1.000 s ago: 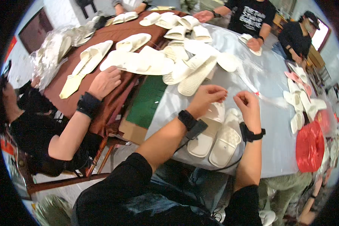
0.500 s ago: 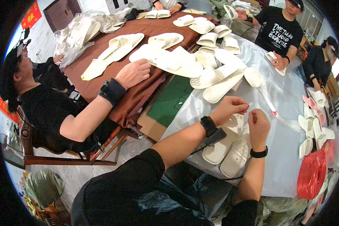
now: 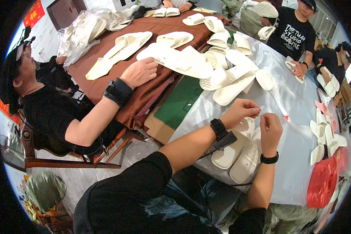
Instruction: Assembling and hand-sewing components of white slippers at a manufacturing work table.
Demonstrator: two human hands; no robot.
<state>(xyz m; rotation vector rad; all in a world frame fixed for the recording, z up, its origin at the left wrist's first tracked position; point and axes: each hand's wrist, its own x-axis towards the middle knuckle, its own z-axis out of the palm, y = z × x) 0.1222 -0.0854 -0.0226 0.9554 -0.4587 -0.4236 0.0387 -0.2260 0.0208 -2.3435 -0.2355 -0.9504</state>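
- Since prev. frame: far-R co-worker's slipper pair is now lifted clear of the R pile; the black-tee co-worker opposite has swung slippers farther R. Own L hand & R hand approx. same spot.
- L hand: thumb & fingertips pinched together; can't tell if a fine thread sits between.
- R hand: fingers curled in, tips bunched, just beside L; contents likewise n/a to see.
- Cream open-toe slippers: side by side below both hands, on the plastic-covered tabletop, close to its near edge; no grip on them visible.
- L wristband box hangs over the L slipper, w/ black cable trailing. Risk: a quick arm pull could snag & drag the pair off the edge.
- Clear strand bundle, red tie, R of the slipper heap. Risk: loose strands could tangle if tugged; heap overlaps, so a knock might slide it.
- Farther L: neighbour's hand by white slippers, brown cloth under.
- Far R: red plastic bundle nr. tabletop edge; could tip if elbowed.
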